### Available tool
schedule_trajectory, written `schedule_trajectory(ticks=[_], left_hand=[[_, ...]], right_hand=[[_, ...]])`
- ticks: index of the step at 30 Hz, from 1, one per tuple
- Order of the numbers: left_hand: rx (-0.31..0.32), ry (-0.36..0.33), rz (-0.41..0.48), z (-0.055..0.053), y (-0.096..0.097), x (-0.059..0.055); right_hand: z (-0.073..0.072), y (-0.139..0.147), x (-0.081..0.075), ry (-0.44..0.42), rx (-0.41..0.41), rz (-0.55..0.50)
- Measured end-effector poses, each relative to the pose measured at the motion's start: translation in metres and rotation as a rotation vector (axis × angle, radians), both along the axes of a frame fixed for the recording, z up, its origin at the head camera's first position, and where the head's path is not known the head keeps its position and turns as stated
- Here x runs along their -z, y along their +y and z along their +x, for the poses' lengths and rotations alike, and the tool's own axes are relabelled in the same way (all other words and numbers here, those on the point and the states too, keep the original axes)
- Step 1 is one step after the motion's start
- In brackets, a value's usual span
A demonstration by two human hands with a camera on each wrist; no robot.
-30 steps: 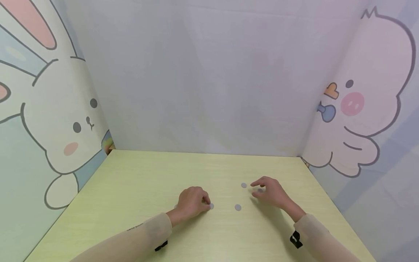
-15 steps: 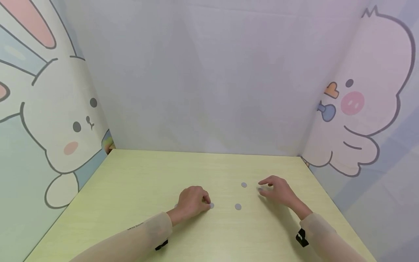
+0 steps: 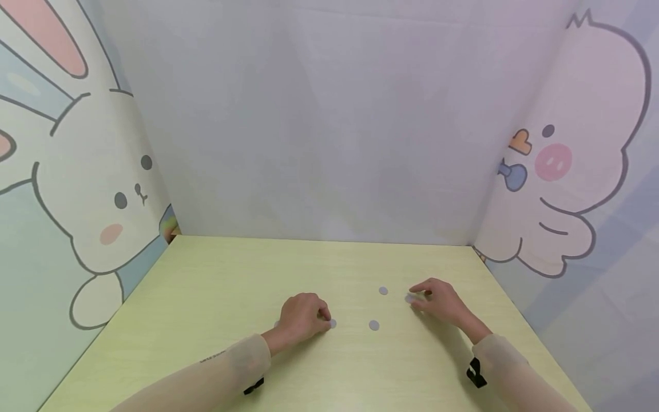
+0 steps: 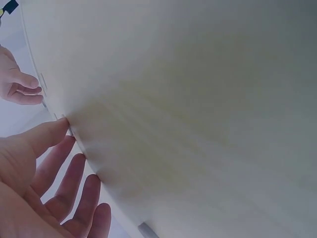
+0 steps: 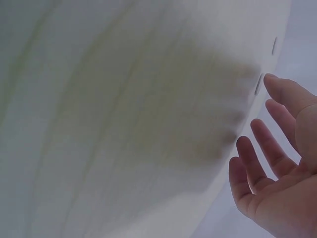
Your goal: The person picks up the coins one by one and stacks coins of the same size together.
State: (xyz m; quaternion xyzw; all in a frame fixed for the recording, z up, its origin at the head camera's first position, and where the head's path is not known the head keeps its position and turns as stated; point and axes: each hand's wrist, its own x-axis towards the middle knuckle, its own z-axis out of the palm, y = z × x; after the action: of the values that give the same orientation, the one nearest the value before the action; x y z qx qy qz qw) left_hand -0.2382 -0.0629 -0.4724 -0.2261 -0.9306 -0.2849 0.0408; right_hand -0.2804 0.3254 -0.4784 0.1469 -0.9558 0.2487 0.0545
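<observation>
My left hand rests on the table with thumb and forefinger at the near edge of a small flat grey coin. In the left wrist view that coin shows as a thin edge between thumb and forefinger. My right hand holds nothing, its thumb and fingers parted around a second coin lying flat. From the right wrist, this coin sits just off the thumb tip. Two more coins lie between the hands, a farther one and a nearer one.
Another coin is partly hidden behind the left wrist. The pale yellow table meets a plain cloth wall at the back. Side panels with a rabbit and a chick-like figure flank it.
My right hand has drawn back to the right, uncovering more of the coin by its thumb. My left hand has stayed in place, and no coin has visibly moved.
</observation>
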Motion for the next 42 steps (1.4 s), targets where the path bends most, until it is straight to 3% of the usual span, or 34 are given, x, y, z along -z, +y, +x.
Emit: schedule_trajectory(ticks=[27, 42], left_hand=[[0.006, 0.026, 0.015, -0.0021, -0.0014, 0.0044], [0.001, 0.03, 0.015, -0.004, -0.0011, 0.007]], right_hand=[[-0.0074, 0.0014, 0.0052, -0.063, 0.022, -0.019], [-0.008, 0.0011, 0.0037, -0.042, -0.001, -0.002]])
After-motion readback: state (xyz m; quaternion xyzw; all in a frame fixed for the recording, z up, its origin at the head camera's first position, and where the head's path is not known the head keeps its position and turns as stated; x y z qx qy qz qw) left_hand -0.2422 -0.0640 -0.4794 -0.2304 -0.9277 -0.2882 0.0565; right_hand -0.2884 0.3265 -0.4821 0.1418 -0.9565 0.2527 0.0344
